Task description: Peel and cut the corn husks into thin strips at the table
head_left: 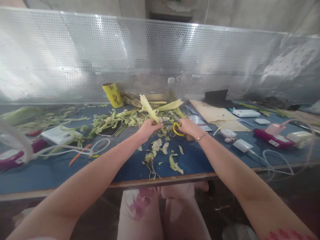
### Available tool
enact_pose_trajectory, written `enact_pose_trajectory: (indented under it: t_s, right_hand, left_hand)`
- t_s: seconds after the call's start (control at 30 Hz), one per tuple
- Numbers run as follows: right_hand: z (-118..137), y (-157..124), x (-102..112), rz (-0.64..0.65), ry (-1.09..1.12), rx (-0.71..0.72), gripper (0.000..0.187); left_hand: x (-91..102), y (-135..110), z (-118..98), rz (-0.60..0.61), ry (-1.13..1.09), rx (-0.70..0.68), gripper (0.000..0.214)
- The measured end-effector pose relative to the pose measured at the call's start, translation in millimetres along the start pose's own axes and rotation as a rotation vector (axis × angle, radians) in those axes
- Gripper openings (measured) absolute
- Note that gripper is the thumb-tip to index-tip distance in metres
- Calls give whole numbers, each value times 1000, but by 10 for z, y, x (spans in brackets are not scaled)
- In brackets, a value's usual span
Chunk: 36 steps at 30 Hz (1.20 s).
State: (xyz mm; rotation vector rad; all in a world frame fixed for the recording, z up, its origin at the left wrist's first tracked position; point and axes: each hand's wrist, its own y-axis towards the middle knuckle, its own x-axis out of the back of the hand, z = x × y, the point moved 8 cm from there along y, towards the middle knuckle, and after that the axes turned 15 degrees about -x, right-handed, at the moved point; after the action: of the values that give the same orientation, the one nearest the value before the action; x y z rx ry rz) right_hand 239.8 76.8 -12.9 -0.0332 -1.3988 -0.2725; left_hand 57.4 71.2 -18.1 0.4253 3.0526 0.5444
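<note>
My left hand is closed round the lower end of a pale yellow-green husk, which tilts up and to the left. To its right, my right hand grips scissors with yellow handles. Their short grey blades point up and left, apart from the husk as far as I can see. A second long pale husk lies behind, among a heap of curled green strips. Small pale scraps are scattered on the blue tabletop between my forearms.
Behind the table rises a perforated metal screen. A yellow cardboard tube leans near it. Beige card, a white charger with cable and a magenta power strip lie right. An orange strip and white cables lie left.
</note>
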Motion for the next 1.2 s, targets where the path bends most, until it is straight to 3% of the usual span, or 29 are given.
enact_pose_trajectory:
  t_s: [0.17,0.3,0.4,0.63,0.8,0.9,1.0,1.1,1.2]
  right_hand:
    - [-30,-31,19,-40,-32,-136,40]
    - [-45,-8,-34,66,61,-101,24]
    - [-97,38,-55,85,93,-117,27]
    - [-187,144,-80,99,149,-162,32]
    - [-231,158,105,-18,327,-172,36]
    - [-119,81,270,-72,499,-37,46]
    - [101,-96,437,-83,651,215,60]
    - [308,-325,572,-80,742,441,57]
    - [441,-469,589,-28,722,511,51]
  left_hand:
    - [-24,-30,-8,-43,-152,69,11]
    - [-38,-48,-23,-72,-223,101,5]
    - [-32,-41,-15,-74,-252,101,12]
    - [126,30,-14,-126,-124,11,18]
    - [269,110,-57,-159,24,-101,25]
    - [345,143,-63,-203,74,-153,26]
    - [424,161,-65,-252,112,-199,28]
    - [510,164,-84,-301,172,-234,29]
    - [610,142,-138,-384,236,-262,28]
